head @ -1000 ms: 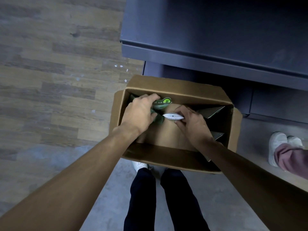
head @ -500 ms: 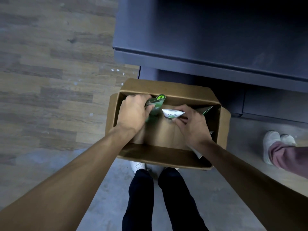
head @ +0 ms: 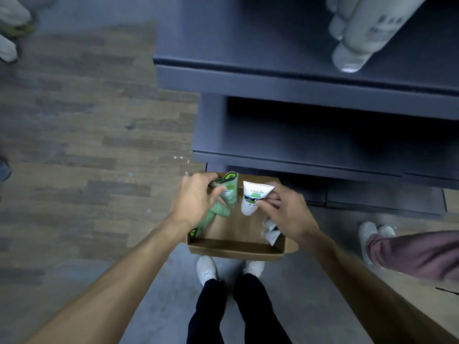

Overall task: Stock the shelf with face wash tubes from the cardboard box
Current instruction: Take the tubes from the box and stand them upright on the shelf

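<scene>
An open cardboard box stands on the floor below the dark grey shelf. My left hand grips green face wash tubes above the box's left side. My right hand holds a white face wash tube with a green label, crimped end up, just right of the green ones. More white tubes lie in the box under my right wrist, and another green tube hangs below my left hand.
White bottles stand on the upper shelf at the right. A lower shelf board lies right behind the box. Another person's leg and white shoes are at the right. My own feet stand just before the box.
Both hands have lifted out of the box with their tubes, which now stand upright above it. The view has tilted up, showing more shelving and the bottles.
</scene>
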The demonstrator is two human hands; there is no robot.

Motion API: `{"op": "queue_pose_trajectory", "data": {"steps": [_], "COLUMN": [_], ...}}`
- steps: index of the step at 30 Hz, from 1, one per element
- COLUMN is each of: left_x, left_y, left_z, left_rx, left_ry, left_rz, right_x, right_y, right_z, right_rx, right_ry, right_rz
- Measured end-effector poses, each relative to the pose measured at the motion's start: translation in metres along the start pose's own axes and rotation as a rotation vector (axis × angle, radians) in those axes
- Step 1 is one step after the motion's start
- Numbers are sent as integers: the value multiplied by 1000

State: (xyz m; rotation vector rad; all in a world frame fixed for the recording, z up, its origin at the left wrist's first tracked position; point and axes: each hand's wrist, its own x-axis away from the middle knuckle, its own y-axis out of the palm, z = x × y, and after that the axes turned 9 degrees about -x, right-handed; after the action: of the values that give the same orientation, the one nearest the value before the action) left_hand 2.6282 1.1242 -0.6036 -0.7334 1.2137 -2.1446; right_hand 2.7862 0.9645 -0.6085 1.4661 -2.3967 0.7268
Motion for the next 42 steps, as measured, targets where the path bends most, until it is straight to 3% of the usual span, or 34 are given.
{"op": "queue_pose_trajectory", "data": {"steps": [11, 24, 32, 42], "left_x": [37, 31, 15, -18], "left_y": [-137, -277, -327, -325], "left_z": [41, 86, 112, 132], "left_rx": [-40, -117, -107, -141], "left_ry": [183, 411, 397, 302], "left_rz": [108, 224, 324, 306], "right_x": [77, 105, 96, 47], "right_y": [-25, -59, -72, -91], "right_z": [-119, -237, -285, -293], "right_rx": [28, 95, 122, 146], "right_ry": [-148, -398, -481, -423], "right_rz": [127, 250, 375, 408]}}
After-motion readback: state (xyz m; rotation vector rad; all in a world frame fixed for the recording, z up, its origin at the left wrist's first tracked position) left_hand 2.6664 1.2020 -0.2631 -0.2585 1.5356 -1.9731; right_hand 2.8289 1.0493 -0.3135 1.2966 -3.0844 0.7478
